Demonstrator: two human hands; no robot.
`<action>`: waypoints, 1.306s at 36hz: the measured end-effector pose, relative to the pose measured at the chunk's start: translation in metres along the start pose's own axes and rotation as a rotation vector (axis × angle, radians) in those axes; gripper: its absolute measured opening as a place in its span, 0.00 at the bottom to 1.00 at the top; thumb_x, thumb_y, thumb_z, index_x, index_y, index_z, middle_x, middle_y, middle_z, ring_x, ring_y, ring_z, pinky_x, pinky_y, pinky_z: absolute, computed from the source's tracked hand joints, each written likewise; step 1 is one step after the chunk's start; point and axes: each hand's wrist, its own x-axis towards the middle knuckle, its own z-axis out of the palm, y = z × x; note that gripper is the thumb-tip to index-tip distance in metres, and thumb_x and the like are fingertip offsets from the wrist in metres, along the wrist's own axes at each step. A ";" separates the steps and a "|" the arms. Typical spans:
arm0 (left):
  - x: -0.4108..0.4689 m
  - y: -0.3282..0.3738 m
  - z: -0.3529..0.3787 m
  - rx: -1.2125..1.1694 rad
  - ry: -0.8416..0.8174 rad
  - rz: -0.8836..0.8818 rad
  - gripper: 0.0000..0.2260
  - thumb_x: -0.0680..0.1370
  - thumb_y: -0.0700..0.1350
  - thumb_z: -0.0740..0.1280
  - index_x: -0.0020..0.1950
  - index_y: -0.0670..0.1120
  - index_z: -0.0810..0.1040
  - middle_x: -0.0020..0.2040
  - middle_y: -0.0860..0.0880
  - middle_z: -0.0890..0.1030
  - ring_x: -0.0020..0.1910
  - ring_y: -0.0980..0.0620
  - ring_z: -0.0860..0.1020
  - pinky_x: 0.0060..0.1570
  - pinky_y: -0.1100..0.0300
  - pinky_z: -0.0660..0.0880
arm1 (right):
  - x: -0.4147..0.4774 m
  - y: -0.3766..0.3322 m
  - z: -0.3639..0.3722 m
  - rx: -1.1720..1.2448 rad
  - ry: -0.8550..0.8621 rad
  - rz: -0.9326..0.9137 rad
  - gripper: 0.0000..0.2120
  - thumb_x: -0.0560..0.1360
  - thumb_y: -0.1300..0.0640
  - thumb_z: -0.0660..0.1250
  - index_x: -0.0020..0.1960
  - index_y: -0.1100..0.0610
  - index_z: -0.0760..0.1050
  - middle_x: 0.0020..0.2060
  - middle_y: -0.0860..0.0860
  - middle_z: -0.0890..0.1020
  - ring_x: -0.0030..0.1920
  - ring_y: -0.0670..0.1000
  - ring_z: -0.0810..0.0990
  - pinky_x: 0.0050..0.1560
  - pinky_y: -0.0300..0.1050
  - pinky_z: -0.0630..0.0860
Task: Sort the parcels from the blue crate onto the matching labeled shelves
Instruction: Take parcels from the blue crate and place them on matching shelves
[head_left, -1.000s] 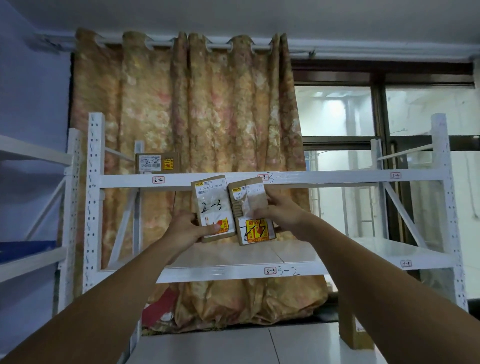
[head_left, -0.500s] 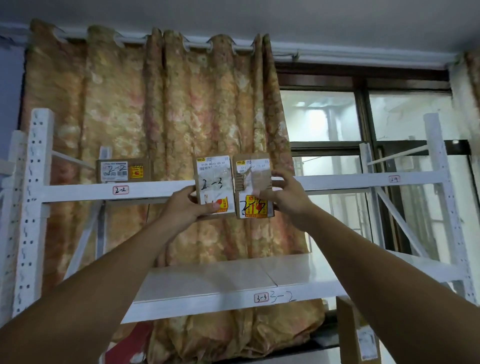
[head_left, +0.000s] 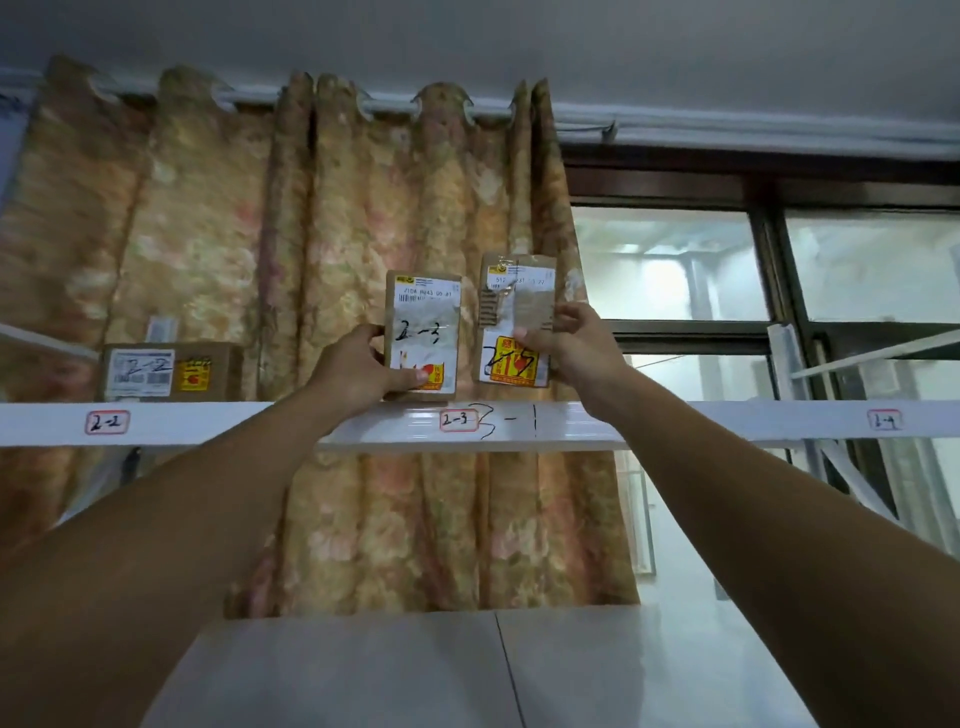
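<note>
Two parcels upright at frame centre, side by side, not touching. Parcel marked 2-3 (head_left: 422, 335) sits right of the left hand (head_left: 358, 371); the thumb is curled over its lower front and the fingers wrap its left edge. Its base meets the shelf beam (head_left: 727, 421) above the 2-3 label (head_left: 458, 420). Second parcel (head_left: 515, 319), marking unclear, is pinched along its right side by the right hand (head_left: 571, 343), clear of the beam. Parcel marked 2-2 (head_left: 171, 371) rests on the shelf, left of frame.

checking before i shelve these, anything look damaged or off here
Yes. The right parcel, held by the right hand, has a torn label with corrugated card showing. On the shelf edge, a handwritten 3-1 sits beside the 2-3 tag, so that spot carries two marks.
</note>
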 end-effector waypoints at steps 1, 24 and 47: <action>0.009 -0.005 0.003 0.018 -0.020 -0.018 0.30 0.66 0.51 0.84 0.63 0.51 0.75 0.50 0.51 0.83 0.50 0.49 0.82 0.50 0.54 0.80 | 0.007 0.004 -0.003 0.010 -0.005 0.008 0.34 0.69 0.62 0.82 0.69 0.58 0.69 0.60 0.55 0.81 0.56 0.56 0.85 0.57 0.59 0.83; 0.112 -0.053 0.020 0.392 -0.386 -0.187 0.17 0.72 0.56 0.78 0.55 0.47 0.83 0.50 0.47 0.86 0.44 0.50 0.83 0.48 0.55 0.79 | 0.102 0.046 0.004 -0.618 -0.289 0.318 0.11 0.82 0.60 0.67 0.63 0.60 0.75 0.55 0.59 0.85 0.55 0.61 0.85 0.59 0.64 0.81; 0.154 -0.078 0.055 0.383 -0.475 -0.227 0.23 0.74 0.52 0.78 0.65 0.48 0.76 0.57 0.46 0.83 0.49 0.47 0.82 0.48 0.52 0.78 | 0.140 0.083 0.007 -0.771 -0.177 0.397 0.14 0.81 0.56 0.69 0.64 0.60 0.74 0.58 0.58 0.83 0.53 0.58 0.83 0.62 0.57 0.77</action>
